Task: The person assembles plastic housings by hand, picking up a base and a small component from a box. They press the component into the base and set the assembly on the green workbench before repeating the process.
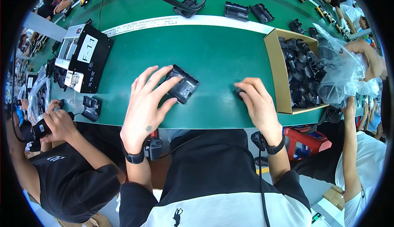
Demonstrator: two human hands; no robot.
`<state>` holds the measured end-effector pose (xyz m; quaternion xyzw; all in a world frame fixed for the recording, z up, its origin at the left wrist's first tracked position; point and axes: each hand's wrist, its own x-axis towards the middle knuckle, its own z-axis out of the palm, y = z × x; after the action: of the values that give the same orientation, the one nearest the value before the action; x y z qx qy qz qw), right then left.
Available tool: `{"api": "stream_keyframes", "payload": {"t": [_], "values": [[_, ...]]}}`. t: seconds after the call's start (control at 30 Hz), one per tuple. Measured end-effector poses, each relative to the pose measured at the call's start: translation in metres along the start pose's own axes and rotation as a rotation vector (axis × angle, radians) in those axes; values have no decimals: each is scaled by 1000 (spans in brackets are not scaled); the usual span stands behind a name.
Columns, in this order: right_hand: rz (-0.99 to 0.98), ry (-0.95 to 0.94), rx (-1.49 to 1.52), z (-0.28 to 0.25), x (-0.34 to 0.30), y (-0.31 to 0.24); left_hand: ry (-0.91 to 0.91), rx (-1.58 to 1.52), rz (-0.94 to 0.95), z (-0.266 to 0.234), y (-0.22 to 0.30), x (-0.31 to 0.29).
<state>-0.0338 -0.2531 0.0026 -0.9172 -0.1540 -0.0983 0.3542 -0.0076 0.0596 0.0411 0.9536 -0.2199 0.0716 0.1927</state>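
A black plastic housing [189,88], shaped like an open shell, rests tilted on the green table in front of me. My left hand [147,97] grips its left side, with the thumb at the lower edge and fingers over the top and inside. To the right, apart from the housing, my right hand [259,106] pinches a small black part [238,92] between thumb and fingers, just above the table. Most of that part is hidden by the fingertips, so its exact kind is unclear.
An open cardboard box [276,73] of black plastic parts stands right, where another person handles a clear plastic bag [338,69]. A black-and-silver machine [92,58] stands left. More black housings [237,11] lie beyond the white strip. A co-worker's hands [59,122] work at left.
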Motion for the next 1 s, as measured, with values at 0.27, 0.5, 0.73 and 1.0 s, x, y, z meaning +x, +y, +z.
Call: {"api": "stream_keyframes", "payload": {"t": [0.27,0.5,0.73,1.0], "values": [[81,-97,-183,-11,5,8,-57,-123,95,29,5,1],[-245,-39,-240,8,44,-22,86,-302,31,61,20,-3],[-549,-90,-416,20,61,-21,164,-267,88,65,22,-5],[-522,-159,-466,23,63,-22,202,-248,141,74,17,-5]]}}
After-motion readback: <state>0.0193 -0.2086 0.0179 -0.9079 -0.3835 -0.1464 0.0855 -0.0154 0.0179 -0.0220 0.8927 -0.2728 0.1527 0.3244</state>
